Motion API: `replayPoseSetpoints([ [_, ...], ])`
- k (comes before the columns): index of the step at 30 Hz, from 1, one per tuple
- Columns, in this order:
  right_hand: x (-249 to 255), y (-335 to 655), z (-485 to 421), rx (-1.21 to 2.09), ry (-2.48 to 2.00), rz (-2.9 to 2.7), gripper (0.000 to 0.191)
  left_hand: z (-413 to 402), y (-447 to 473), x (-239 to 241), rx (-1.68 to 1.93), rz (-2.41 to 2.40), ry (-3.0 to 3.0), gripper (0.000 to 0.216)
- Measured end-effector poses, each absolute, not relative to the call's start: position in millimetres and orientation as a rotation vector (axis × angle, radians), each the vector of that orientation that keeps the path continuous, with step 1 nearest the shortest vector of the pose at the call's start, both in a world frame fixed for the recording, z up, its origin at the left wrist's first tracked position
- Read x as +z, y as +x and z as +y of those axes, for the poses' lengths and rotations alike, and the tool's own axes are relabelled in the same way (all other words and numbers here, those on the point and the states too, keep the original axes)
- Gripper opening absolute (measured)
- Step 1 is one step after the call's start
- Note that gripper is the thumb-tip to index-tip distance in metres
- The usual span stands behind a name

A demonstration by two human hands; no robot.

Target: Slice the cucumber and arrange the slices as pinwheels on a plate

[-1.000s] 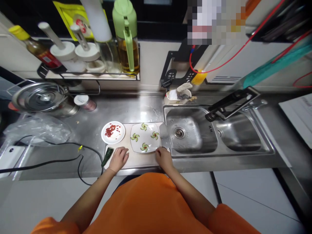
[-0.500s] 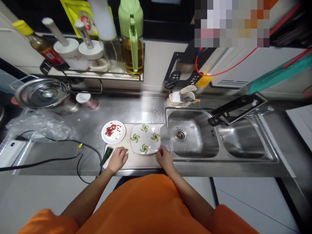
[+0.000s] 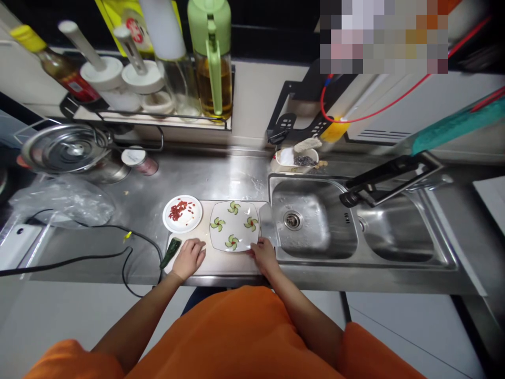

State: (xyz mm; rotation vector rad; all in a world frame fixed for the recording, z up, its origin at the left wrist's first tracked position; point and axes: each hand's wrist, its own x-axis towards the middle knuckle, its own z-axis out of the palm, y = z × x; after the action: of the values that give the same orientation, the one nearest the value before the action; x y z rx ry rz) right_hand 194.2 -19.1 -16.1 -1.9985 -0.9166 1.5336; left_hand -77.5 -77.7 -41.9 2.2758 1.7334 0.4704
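Note:
A white square plate (image 3: 234, 225) lies on the cutting board (image 3: 221, 263), with four-part... several pinwheel patterns of green slices with red centres on it. My right hand (image 3: 264, 255) is at the plate's near right corner, thumb and fingers closed on its rim. My left hand (image 3: 189, 259) rests on the board's left part with its fingers loosely spread, holding nothing. Beside it lies a dark green cucumber piece (image 3: 170, 252). A round white plate (image 3: 193, 223) with chopped red bits stands behind. At the square plate's right side lies a wide knife blade (image 3: 269, 223), its handle hidden.
A double sink (image 3: 315, 221) with a black-and-metal faucet (image 3: 355, 197) is on the right. Behind stand a scrubber box (image 3: 284, 163) and a rack with an oil bottle (image 3: 213, 79) and jars. On the left are a lidded pot (image 3: 71, 152), a plastic bag (image 3: 63, 202) and black cables (image 3: 79, 259).
My right hand has shifted slightly left, its fingers now farther over the plate's near right corner. The left hand stays in place on the board. The view has moved a little.

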Motion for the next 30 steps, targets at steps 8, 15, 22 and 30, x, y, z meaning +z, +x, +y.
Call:
replayPoseSetpoints([
  [8,-8.3,183.0,-19.5,1.604,-1.954,-0.722,0.021,-77.3,-77.5,-42.0,0.467,1.725,2.272,0.026],
  [15,-6.9,176.9,-21.0,1.657,-1.931,-0.738,0.024,-77.1,-76.2,-39.9,0.465,1.724,2.253,0.026],
  [22,-9.7,167.2,-25.4,1.801,-1.733,-0.652,0.036,-77.0,-76.6,-40.3,0.464,1.728,2.256,0.025],
  [30,-3.6,173.0,-22.3,1.885,-1.579,-0.398,0.034,-76.7,-77.2,-39.7,0.45,1.723,2.256,0.025],
])
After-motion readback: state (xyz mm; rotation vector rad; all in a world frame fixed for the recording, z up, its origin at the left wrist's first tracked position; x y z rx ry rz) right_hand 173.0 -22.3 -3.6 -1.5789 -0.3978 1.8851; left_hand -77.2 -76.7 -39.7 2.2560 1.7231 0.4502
